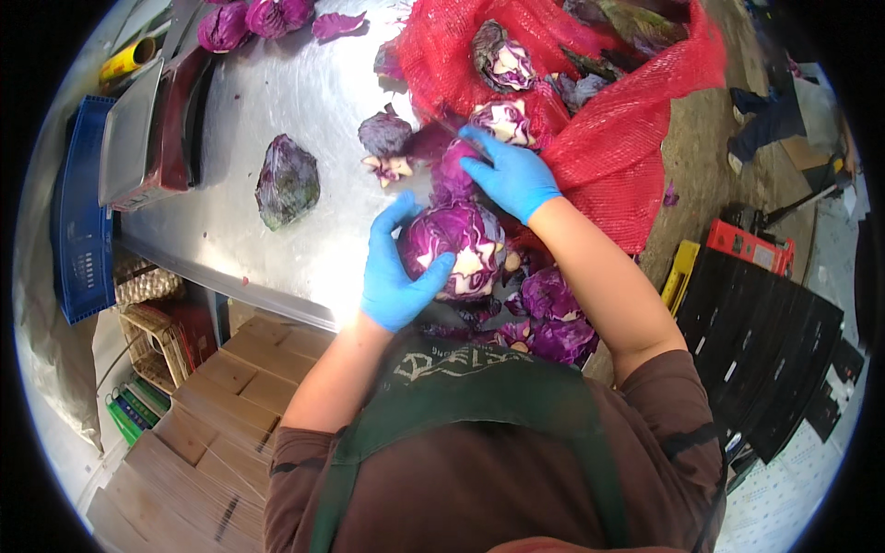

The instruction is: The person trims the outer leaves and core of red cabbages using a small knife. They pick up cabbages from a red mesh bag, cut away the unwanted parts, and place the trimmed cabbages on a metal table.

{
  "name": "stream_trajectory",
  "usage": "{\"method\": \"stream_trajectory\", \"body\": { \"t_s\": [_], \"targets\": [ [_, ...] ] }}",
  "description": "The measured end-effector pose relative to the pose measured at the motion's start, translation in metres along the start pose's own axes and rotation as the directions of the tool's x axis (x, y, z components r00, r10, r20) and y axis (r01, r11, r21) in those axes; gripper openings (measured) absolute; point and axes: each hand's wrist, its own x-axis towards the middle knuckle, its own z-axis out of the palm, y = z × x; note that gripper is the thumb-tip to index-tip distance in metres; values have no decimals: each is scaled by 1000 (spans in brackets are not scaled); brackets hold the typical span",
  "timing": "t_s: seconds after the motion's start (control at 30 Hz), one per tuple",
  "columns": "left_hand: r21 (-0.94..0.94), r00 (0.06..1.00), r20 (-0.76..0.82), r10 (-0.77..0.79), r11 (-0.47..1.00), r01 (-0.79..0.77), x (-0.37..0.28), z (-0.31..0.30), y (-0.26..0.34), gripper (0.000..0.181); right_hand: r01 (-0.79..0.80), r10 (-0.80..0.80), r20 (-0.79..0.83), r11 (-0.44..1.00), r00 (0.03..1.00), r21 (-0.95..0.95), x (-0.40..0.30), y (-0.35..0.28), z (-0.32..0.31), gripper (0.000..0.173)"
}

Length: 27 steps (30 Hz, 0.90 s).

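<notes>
My left hand (401,269), in a blue glove, cups a trimmed red cabbage (453,252) from its left side, with the thumb across the cut, pale stem end. Just beyond that head is my right hand (515,173), also gloved in blue. A thin, dark, knife-like tool (449,126) runs out from between its thumb and forefinger, partly blurred. A loose purple leaf (453,169) lies under the right fingertips, touching the top of the cabbage. Cut stem pieces (387,168) and a dark outer leaf (288,183) lie on the steel table (228,242).
A red mesh sack (608,152) with trimmings spreads over the table's right side. More purple heads (553,297) sit against my apron, others (222,27) at the far left. A scale (148,138) and a blue crate (84,207) border the left. Cardboard boxes (228,394) stand below.
</notes>
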Motion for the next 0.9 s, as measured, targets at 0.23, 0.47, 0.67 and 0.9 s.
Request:
{"method": "stream_trajectory", "body": {
  "t_s": [0.23, 0.47, 0.67, 0.9],
  "targets": [
    [384, 983, 59, 175, 905, -184, 8, 5, 9, 61, 216, -218, 24, 939, 976, -266, -123, -21, -24, 70],
    [486, 983, 14, 184, 858, -167, -12, 16, 16, 53, 28, -29, -88, 999, 996, -15, -88, -4, -17, 45],
    [334, 938, 132, 320, 877, -346, -18, 6, 2, 59, -47, 37, -89, 992, 995, -113, -54, 14, -4, 40],
    [343, 969, 95, 226, 907, -245, -14, 5, 3, 67, 380, -402, -12, 874, 915, -302, -114, -23, -30, 64]
  ]
}}
